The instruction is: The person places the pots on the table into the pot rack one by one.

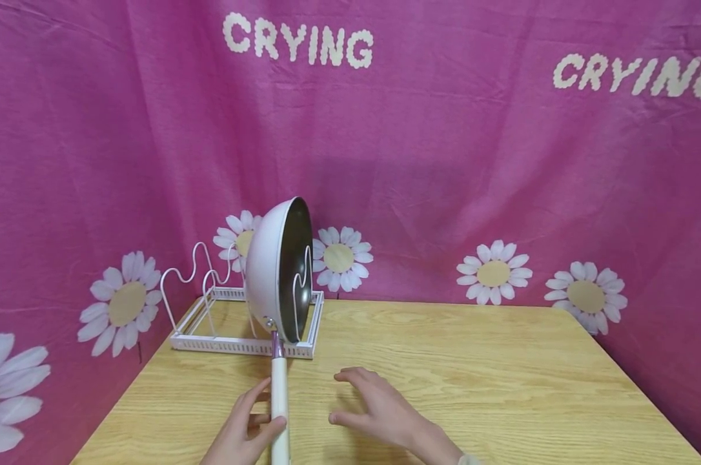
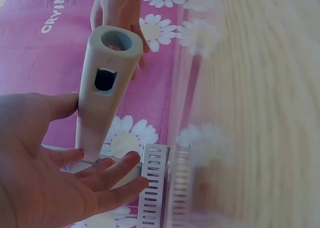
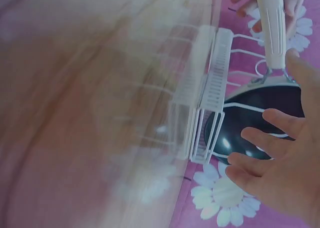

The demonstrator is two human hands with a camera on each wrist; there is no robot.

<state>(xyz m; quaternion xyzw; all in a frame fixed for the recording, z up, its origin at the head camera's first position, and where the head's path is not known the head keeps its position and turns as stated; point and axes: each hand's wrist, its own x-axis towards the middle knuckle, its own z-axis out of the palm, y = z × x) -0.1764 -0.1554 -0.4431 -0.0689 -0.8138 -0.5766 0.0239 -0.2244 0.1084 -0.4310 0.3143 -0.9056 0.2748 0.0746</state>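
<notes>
A frying pan (image 1: 263,265), pale outside and dark inside, stands on edge in a white wire rack (image 1: 228,347). Its cream handle (image 1: 279,394) points toward me. My left hand (image 1: 243,426) is at the handle's left side, thumb against or very near it. In the left wrist view, the fingers of that left hand (image 2: 65,173) are spread and not wrapped around the handle (image 2: 102,108). To the right of the handle, my right hand (image 1: 385,410) hovers with parted fingers, holding nothing. The right wrist view shows this right hand (image 3: 280,158) in front of the pan's dark interior (image 3: 250,123).
The rack's wire dividers (image 1: 208,271) rise to the left of the pan. A light wood table (image 1: 472,368) extends to the right. Behind it hangs a pink cloth (image 1: 420,161) printed with daisies and white lettering.
</notes>
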